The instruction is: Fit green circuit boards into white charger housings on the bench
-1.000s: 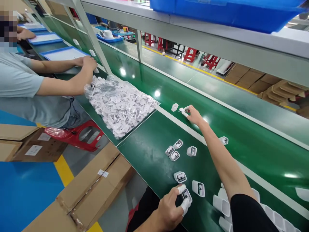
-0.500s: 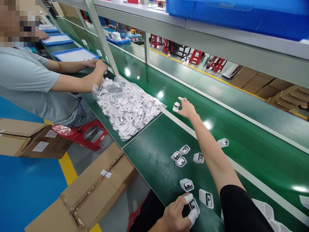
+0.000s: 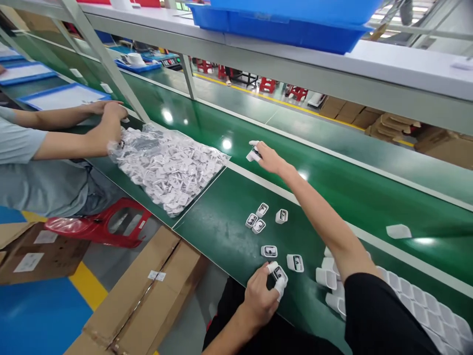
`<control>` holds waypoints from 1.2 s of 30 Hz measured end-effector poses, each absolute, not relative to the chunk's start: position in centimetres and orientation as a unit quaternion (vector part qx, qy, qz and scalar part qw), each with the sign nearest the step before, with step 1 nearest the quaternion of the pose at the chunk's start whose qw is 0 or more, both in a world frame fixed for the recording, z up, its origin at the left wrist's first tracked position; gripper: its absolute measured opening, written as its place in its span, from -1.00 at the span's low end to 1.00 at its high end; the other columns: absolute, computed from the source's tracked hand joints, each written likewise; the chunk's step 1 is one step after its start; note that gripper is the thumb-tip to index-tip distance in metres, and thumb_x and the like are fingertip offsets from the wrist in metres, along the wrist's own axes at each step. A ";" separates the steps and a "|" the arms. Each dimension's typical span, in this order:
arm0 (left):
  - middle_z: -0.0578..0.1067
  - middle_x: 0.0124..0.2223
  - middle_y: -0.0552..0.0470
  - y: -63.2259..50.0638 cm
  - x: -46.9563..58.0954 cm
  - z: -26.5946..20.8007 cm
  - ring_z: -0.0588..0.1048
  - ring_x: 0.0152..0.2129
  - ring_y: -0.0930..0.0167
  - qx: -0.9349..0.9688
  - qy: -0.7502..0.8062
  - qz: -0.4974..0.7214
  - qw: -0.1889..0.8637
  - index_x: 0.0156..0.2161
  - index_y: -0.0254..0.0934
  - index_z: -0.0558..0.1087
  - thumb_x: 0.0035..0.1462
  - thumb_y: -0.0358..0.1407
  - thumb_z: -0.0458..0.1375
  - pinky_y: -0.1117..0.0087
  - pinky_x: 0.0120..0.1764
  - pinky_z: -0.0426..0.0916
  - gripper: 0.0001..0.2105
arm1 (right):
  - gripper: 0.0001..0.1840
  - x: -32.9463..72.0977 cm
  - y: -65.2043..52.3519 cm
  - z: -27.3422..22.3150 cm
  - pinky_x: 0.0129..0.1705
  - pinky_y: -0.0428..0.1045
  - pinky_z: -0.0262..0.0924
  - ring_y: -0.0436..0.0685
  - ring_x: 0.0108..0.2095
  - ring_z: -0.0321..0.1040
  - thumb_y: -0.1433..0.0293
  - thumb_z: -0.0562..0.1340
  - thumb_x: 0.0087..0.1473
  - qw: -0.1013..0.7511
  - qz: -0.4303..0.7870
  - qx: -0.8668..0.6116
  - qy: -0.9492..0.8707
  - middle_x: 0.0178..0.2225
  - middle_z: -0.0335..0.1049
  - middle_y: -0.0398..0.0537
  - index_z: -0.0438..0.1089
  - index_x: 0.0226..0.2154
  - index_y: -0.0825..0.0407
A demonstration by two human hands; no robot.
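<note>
The left hand (image 3: 259, 292) is pinching a case (image 3: 280, 274) near the worktop (image 3: 218, 231) edge; slackening, it could be dropping it. Over the belt (image 3: 351, 197), I can't tell whether the right hand (image 3: 270, 159) is gripping anything.

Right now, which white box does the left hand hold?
The box nearest the front edge of the table, in the left hand; six other filled boxes nearby touch no hand.

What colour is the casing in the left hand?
The casing is white; head view shows it best.
</note>
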State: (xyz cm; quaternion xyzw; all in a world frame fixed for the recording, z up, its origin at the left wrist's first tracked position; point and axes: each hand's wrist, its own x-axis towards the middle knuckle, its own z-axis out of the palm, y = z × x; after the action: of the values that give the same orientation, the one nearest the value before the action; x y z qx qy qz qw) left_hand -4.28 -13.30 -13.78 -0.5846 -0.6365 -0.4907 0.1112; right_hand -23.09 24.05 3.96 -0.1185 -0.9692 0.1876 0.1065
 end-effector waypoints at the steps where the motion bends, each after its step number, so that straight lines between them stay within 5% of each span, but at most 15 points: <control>1: 0.69 0.05 -0.33 -13.4 -4.3 -13.5 0.75 -0.05 0.13 -0.581 -0.631 -0.507 0.090 0.05 -0.22 0.69 0.18 -0.53 0.26 0.09 -0.01 0.76 -0.63 | -0.50 -20.0 23.8 5.0 0.31 0.29 0.39 0.31 0.12 0.48 0.31 0.10 0.54 0.118 0.191 -0.111 -0.968 0.25 0.49 0.26 0.26 0.42 0.09; 6: 0.68 0.03 -0.09 -13.8 -3.4 -9.3 0.73 -0.21 0.27 -0.349 -0.502 -0.752 -0.245 -0.17 -0.16 0.65 0.25 -0.38 0.47 0.13 -0.10 0.72 -0.88 | -0.40 -1.8 21.8 7.8 0.12 0.20 0.44 0.21 -0.09 0.47 0.12 0.15 0.57 0.207 0.224 -0.110 -0.946 0.06 0.60 0.08 0.21 0.50 -0.05; 11: 0.68 0.08 -0.08 -11.7 -3.0 -0.8 0.69 0.02 0.19 0.037 -0.318 -0.812 -0.489 -0.02 -0.14 0.62 0.27 -0.07 0.52 0.02 0.13 0.66 -0.69 | -0.34 13.2 18.3 5.2 0.05 0.22 0.45 0.24 -0.07 0.53 0.04 0.26 0.50 0.271 0.247 -0.241 -0.899 0.13 0.61 0.18 0.29 0.50 -0.11; 15: 0.68 0.10 -0.11 -8.7 -3.3 3.5 0.70 -0.01 0.25 0.113 -0.253 -0.797 -0.537 0.05 -0.20 0.62 0.46 -0.12 0.35 0.12 0.15 0.67 -0.77 | -0.25 20.9 13.9 2.0 -0.01 0.27 0.45 0.31 -0.05 0.58 0.01 0.35 0.43 0.302 0.242 -0.325 -0.863 0.15 0.59 0.32 0.31 0.52 -0.12; 21: 0.70 0.01 -0.14 -7.2 -1.9 5.0 0.74 -0.10 0.31 0.197 -0.246 -0.772 -0.552 0.12 -0.23 0.59 0.62 -0.21 0.09 0.25 0.04 0.71 -0.75 | -0.37 26.2 4.2 -0.9 0.00 0.28 0.55 0.37 0.06 0.61 0.06 0.35 0.43 0.396 0.240 -0.359 -0.811 0.17 0.58 0.23 0.41 0.44 -0.17; 27: 0.72 -0.10 -0.17 -7.2 -2.4 4.4 0.75 -0.19 0.25 0.151 -0.297 -0.687 -0.645 -0.05 -0.32 0.58 0.54 -0.25 0.24 0.20 -0.03 0.72 -0.84 | -0.35 26.8 -4.9 -6.8 0.18 0.35 0.53 0.37 0.14 0.59 0.16 0.25 0.52 0.404 0.292 -0.376 -0.781 0.20 0.54 0.25 0.23 0.53 -0.08; 36: 0.68 -0.19 -0.11 -7.2 -4.3 3.5 0.74 -0.33 0.24 0.011 -0.392 -0.629 -0.671 -0.15 -0.33 0.53 0.46 -0.28 0.33 0.12 -0.13 0.71 -0.85 | -0.39 25.5 -6.8 -11.3 0.01 0.22 0.61 0.28 0.03 0.64 0.30 0.20 0.55 0.303 0.364 -0.327 -0.817 0.10 0.60 0.16 0.19 0.54 -0.10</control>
State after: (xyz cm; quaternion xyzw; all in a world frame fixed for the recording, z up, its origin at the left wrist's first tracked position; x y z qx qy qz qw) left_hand -4.25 -7.20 3.53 0.0112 -0.3919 -0.6293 -0.6710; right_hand 25.51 -6.83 -11.34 -0.3272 -0.8174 0.3643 0.3034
